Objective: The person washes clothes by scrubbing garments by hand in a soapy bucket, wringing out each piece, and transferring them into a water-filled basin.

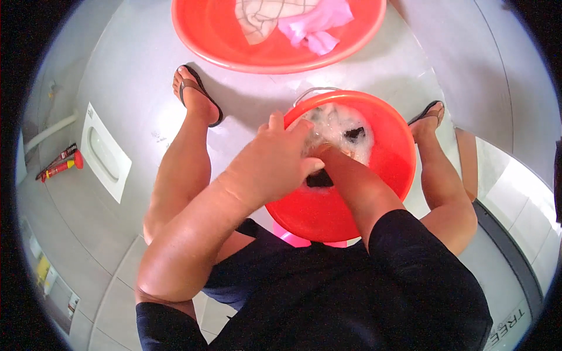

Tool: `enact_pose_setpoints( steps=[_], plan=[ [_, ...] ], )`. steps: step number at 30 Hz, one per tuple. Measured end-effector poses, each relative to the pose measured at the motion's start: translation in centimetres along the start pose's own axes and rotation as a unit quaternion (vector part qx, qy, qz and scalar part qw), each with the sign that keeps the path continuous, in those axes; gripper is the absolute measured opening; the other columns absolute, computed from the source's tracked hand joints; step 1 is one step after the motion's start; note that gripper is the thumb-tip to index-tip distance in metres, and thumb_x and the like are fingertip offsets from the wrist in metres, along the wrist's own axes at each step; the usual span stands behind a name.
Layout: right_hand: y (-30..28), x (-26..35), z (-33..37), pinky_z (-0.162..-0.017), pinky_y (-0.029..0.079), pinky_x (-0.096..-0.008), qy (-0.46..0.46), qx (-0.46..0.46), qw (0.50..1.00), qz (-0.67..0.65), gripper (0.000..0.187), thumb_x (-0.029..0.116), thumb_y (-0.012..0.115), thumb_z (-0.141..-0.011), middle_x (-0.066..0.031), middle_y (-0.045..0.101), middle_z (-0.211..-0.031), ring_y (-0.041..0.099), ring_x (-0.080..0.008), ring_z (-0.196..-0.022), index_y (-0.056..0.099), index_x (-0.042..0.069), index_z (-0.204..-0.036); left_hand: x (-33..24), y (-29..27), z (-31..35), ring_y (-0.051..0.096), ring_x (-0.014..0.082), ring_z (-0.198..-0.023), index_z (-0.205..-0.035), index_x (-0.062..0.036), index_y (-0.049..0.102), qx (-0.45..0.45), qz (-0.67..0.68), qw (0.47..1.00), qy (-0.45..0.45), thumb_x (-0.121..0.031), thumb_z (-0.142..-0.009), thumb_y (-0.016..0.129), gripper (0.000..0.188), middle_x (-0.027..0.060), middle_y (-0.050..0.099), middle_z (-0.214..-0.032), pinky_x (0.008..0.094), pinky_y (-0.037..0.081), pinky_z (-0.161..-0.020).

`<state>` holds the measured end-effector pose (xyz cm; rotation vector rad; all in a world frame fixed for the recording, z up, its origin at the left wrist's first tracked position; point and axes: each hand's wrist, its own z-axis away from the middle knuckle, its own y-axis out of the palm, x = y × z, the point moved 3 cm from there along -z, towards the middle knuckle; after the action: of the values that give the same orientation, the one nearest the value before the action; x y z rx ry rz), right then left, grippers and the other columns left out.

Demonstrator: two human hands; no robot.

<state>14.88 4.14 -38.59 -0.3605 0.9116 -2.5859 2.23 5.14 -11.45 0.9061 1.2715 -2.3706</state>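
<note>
A red bucket [401,158] stands between my legs, with white suds [336,120] and patches of dark cloth [319,178] inside. Above its left rim is my left hand [276,157], back up, fingers and thumb apart. I see nothing in its grasp; whether it touches the rim I cannot tell. My right forearm reaches down into the bucket, and my right hand [332,153] is mostly sunk in the foam beside the dark cloth. Its fingers are hidden there, so what they hold does not show.
Ahead lies a wide red basin [205,50] with a pale checked cloth [257,23] and a pink cloth [319,26] in it. A white squat toilet [108,155] is set in the floor at left, near a red-and-yellow tool [63,168]. My sandalled feet flank the bucket.
</note>
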Motion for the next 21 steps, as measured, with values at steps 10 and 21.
enact_pose_setpoints(
  steps=[10, 21],
  plan=[
    [-9.4, 1.3, 11.6, -0.104, 0.039, -0.0505, -0.143, -0.116, 0.959, -0.216, 0.057, 0.034, 0.075, -0.075, -0.0200, 0.052, -0.131, 0.047, -0.0375, -0.125, 0.061, 0.016, -0.127, 2.5, 1.6, -4.3, 0.058, 0.0450, -0.116, -0.140, -0.0171, 0.053, 0.074, -0.131, 0.987, -0.063, -0.045, -0.087, 0.067, 0.062, 0.0280, 0.048, -0.132, 0.0490, 0.050, -0.099],
    [-8.5, -5.5, 17.3, -0.108, 0.041, -0.0463, 0.068, -0.169, 0.978, -0.098, 0.084, 0.047, 0.074, -0.081, -0.0282, 0.044, -0.144, 0.046, -0.0423, -0.132, 0.040, 0.004, -0.146, 3.3, 0.6, -0.8, 0.061, 0.0484, -0.108, -0.148, -0.0287, 0.043, 0.040, -0.069, 0.995, -0.055, -0.043, -0.091, 0.064, 0.063, 0.0289, 0.057, -0.120, 0.0525, 0.051, -0.094]
  ],
)
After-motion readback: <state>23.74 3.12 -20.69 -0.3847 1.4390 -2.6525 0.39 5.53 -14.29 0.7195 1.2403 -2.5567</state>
